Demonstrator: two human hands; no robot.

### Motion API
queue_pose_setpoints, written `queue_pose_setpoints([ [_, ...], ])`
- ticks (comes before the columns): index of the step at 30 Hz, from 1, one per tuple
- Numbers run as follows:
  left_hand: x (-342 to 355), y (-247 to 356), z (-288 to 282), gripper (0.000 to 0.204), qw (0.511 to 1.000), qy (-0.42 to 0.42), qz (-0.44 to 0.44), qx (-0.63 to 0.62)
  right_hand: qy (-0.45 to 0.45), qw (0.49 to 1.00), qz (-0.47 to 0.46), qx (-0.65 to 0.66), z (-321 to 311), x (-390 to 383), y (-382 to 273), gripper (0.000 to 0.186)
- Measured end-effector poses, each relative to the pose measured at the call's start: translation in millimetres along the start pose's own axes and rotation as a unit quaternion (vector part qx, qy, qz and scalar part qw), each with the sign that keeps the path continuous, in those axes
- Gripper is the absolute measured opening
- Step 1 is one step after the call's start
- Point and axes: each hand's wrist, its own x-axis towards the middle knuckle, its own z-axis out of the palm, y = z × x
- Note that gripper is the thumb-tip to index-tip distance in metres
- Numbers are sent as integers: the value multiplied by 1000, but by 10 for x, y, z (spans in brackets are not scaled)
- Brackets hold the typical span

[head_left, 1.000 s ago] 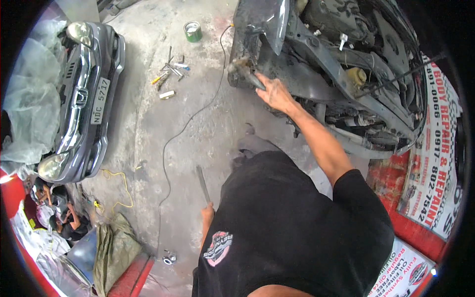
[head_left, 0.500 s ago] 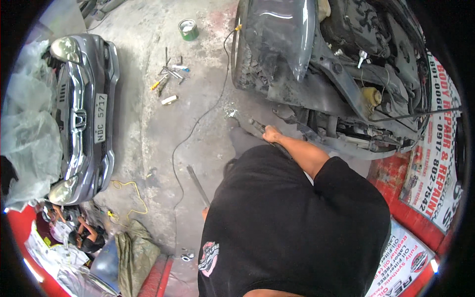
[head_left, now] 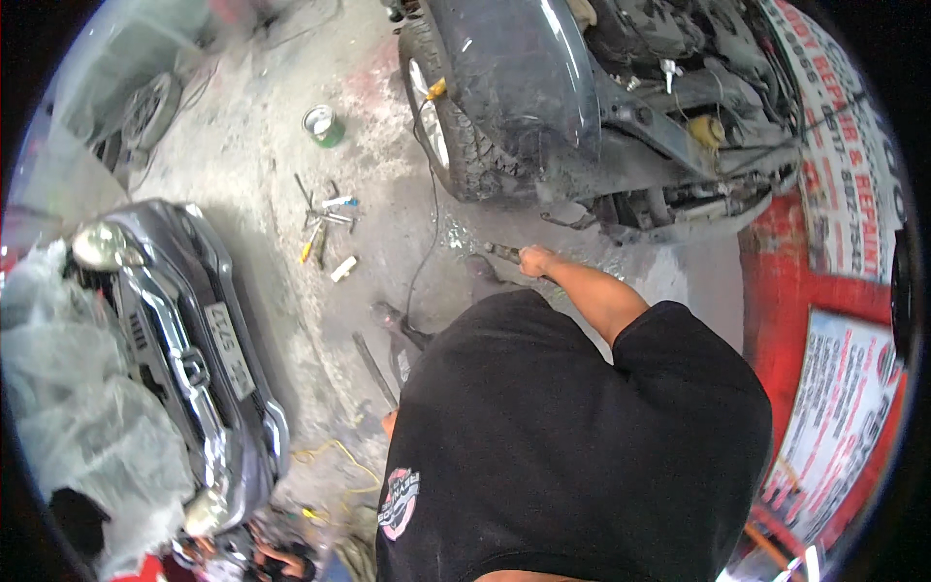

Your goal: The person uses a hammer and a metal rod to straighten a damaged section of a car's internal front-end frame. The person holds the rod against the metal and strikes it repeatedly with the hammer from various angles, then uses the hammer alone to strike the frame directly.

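Observation:
My right hand (head_left: pixel 535 262) is closed around a dark bar-like tool (head_left: pixel 502 252), whose blunt end sticks out past the fist; its exact kind is unclear. Beyond that end stands the dark car with its front stripped (head_left: pixel 640 184). Low on my left, my left hand (head_left: pixel 390 424) shows only in part beside my black shirt. A long, flat, grey metal bar (head_left: pixel 372 369) extends forward from this hand, angled over the floor. The left fingers are mostly hidden behind my body.
Several hand tools (head_left: pixel 325 218) lie on the concrete with a small white block (head_left: pixel 343 269). A green can (head_left: pixel 323 127) stands farther off. A dark cable (head_left: pixel 433 204) runs from the car's wheel toward my feet. At left is a silver car (head_left: pixel 208 359) under plastic sheeting; a yellow cord (head_left: pixel 339 451) lies nearby.
My view has turned, so the silver car sits lower and tilted, and the dark car's wheel shows more. My left shoe has come into view. Both hands keep their tools.

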Motion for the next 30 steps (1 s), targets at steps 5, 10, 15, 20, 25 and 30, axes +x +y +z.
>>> queue_pose_setpoints([
  [5, 1402, -54, -1191, 46, 930, -25, 284, 232, 105, 990, 24, 96, 358, -219, -606, 39],
  [10, 1451, 406, -2507, 40, 987, -109, 85, -81, 172, 968, 31, 180, 533, -745, -1418, 29],
  [15, 1685, 1161, -3273, 33, 986, -109, 128, 12, 154, 981, 41, 115, 1181, -662, -1667, 22],
  [20, 2510, 1708, -2974, 26, 978, -179, 106, -26, 17, 997, -49, 60, 2350, -114, -1132, 27],
  [25, 2408, 2524, -3196, 29, 989, -129, 61, -40, -19, 964, 116, 238, 1134, -24, -2038, 32],
  [30, 2125, 3668, -3388, 27, 983, -142, 99, 54, -22, 969, 106, 220, 666, 497, -1966, 29],
])
